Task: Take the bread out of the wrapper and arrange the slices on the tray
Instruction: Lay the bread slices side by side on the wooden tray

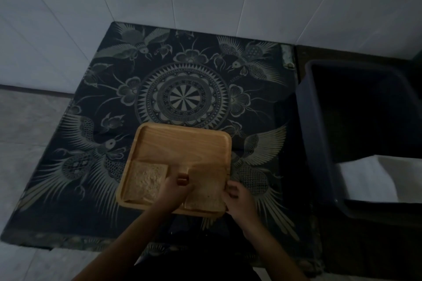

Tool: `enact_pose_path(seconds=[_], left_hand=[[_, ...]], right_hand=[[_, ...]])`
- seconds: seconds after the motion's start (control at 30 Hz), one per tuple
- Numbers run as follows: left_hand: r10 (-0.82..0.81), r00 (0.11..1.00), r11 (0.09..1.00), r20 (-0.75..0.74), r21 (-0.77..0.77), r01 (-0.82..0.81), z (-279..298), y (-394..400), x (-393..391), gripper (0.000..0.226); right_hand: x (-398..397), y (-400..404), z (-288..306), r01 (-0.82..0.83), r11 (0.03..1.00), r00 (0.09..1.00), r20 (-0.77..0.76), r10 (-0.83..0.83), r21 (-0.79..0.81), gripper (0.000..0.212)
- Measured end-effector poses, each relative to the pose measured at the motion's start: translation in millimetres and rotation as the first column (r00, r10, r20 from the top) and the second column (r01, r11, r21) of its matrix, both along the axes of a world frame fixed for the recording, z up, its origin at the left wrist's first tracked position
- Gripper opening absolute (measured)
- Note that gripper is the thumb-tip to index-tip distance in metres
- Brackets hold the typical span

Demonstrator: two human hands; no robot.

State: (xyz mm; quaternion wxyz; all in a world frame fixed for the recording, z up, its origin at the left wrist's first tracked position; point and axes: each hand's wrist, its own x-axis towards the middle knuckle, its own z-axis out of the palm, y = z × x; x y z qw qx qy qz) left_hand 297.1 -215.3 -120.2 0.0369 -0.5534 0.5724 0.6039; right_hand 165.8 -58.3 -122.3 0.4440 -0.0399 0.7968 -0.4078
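Observation:
A square wooden tray (182,141) lies on a dark patterned cloth. One bread slice (146,181) lies flat in the tray's near-left corner. A second slice (206,189) sits in the near-right corner, and both my hands are on it. My left hand (175,189) holds its left edge, fingers curled over it. My right hand (236,198) pinches its right edge at the tray's rim. The light is dim and I see no wrapper.
The cloth (182,89) with birds and a round centre motif covers a low table set against white tiled walls. A dark plastic tub (319,143) stands to the right, with something white (370,180) lying in it.

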Motion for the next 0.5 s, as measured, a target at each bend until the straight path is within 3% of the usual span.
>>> enact_pose_path(seconds=[0.33,0.5], left_hand=[[0.184,0.970,0.944,-0.161,0.304,-0.129,15,0,8,0.025],[0.203,0.950,0.932,-0.237,0.345,-0.113,18,-15,16,0.024]], right_hand=[[0,-4,2,0.050,0.998,0.996,0.072,-0.048,-0.025,0.030],[2,-16,6,0.123,0.992,0.987,0.109,-0.118,-0.043,0.020]])
